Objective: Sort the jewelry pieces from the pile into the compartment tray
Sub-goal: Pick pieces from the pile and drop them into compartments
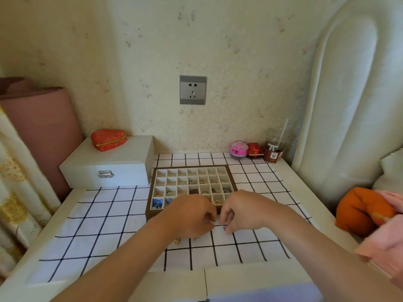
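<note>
My left hand (192, 216) and right hand (242, 211) hung close together over the checked cloth (104, 225), just at the 6 o'clock edge of the tray (192, 166). Both had their fingers curled inward with the tips almost meeting, and I cannot tell whether they pinched anything between them. 1 gold piece (176, 241) lay on the cloth at 7 o'clock from my left hand, other pieces sat in the tray's nearer rows, and from the tray a white box (109, 162) with a red heart pouch (108, 139) on its lid stood at 10 o'clock and a plastic cup (275, 147) at 2 o'clock.
</note>
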